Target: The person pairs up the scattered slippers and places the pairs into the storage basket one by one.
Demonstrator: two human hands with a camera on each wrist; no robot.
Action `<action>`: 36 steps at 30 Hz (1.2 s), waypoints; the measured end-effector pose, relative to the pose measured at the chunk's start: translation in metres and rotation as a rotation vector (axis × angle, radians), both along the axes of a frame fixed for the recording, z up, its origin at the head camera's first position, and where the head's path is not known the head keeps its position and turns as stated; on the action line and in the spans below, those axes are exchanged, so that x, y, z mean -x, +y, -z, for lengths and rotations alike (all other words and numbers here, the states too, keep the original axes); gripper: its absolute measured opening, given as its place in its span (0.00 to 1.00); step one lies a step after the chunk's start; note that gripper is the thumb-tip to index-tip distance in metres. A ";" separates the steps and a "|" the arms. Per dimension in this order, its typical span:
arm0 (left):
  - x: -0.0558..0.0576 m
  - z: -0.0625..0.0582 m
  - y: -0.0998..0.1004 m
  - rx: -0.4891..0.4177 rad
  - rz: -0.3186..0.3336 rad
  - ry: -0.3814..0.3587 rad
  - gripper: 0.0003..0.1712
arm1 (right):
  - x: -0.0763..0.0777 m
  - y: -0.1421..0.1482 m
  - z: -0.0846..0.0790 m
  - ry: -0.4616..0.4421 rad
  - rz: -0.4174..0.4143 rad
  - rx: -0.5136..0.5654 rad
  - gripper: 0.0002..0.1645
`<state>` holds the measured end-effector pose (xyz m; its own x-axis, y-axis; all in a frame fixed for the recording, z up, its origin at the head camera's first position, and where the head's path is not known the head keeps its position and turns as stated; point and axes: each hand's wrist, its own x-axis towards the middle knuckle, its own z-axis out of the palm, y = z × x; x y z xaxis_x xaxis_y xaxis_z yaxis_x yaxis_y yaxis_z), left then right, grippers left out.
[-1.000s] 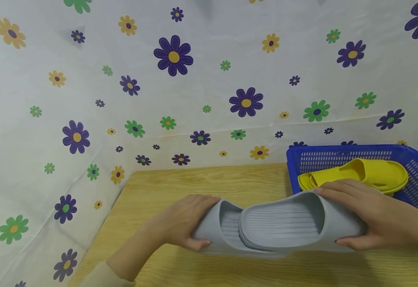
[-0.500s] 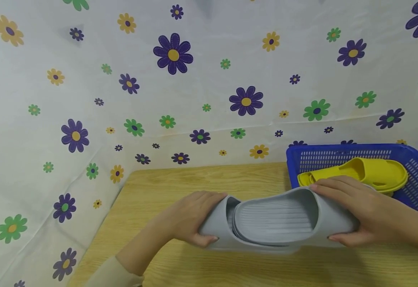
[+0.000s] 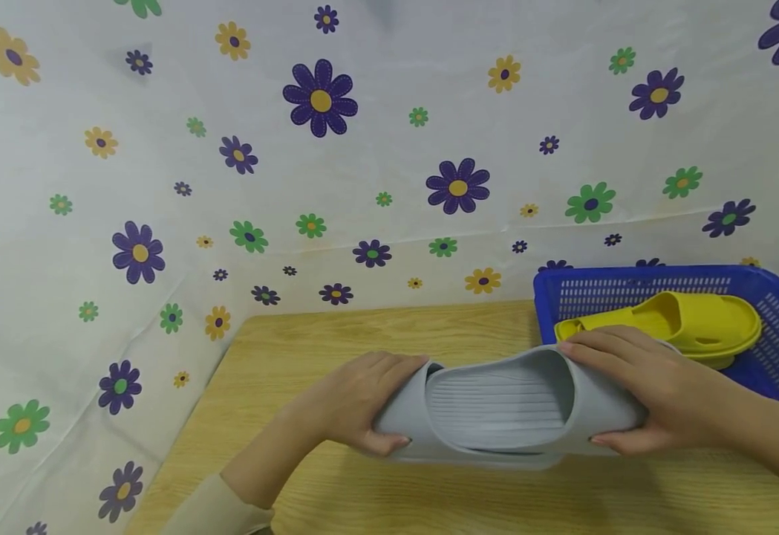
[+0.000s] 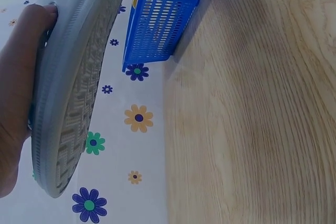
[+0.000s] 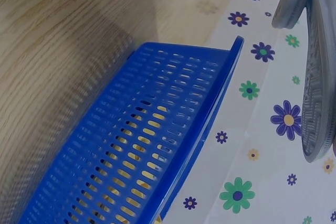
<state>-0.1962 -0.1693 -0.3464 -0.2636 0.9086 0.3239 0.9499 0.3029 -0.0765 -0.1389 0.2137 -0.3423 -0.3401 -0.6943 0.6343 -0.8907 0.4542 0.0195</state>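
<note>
Two grey slippers are held above the table, one fitted into the other with their toes pointing opposite ways. My left hand (image 3: 369, 401) grips the toe of the left slipper (image 3: 405, 420), fingers over the top and thumb at the near side. At the other end, my right hand (image 3: 650, 390) grips the toe of the right slipper (image 3: 599, 405) the same way. The right slipper's ribbed heel sits inside the left one's opening. In the left wrist view a patterned sole (image 4: 79, 114) hangs clear of the wood, with the left thumb on the slipper's edge.
A blue plastic basket (image 3: 546, 301) with slotted walls stands at the back right, just behind my right hand. Yellow slippers (image 3: 716, 323) lie in it. The wooden table (image 3: 336, 338) meets a white flower-printed sheet (image 3: 362, 171) at the back and left.
The hands have drawn closer together, the right one moving left. The right slipper's heel has slid deeper into the left slipper, leaving less of the left one's opening showing.
</note>
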 end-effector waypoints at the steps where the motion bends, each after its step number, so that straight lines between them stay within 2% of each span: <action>1: 0.000 0.000 0.001 -0.001 0.002 0.005 0.47 | 0.000 -0.001 0.000 0.001 0.001 0.000 0.48; 16: 0.000 -0.004 0.011 0.010 0.019 0.025 0.49 | 0.003 -0.014 0.005 0.018 -0.024 0.050 0.47; 27: 0.003 -0.002 0.012 0.002 0.022 0.052 0.51 | 0.003 -0.022 0.005 0.034 -0.006 0.045 0.47; 36: 0.002 -0.002 0.014 0.016 -0.003 0.043 0.51 | 0.003 -0.027 0.003 0.048 0.015 0.029 0.47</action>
<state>-0.1981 -0.1556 -0.3445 -0.2522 0.9130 0.3208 0.9448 0.3039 -0.1223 -0.1418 0.1869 -0.3454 -0.3186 -0.6702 0.6703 -0.8823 0.4682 0.0487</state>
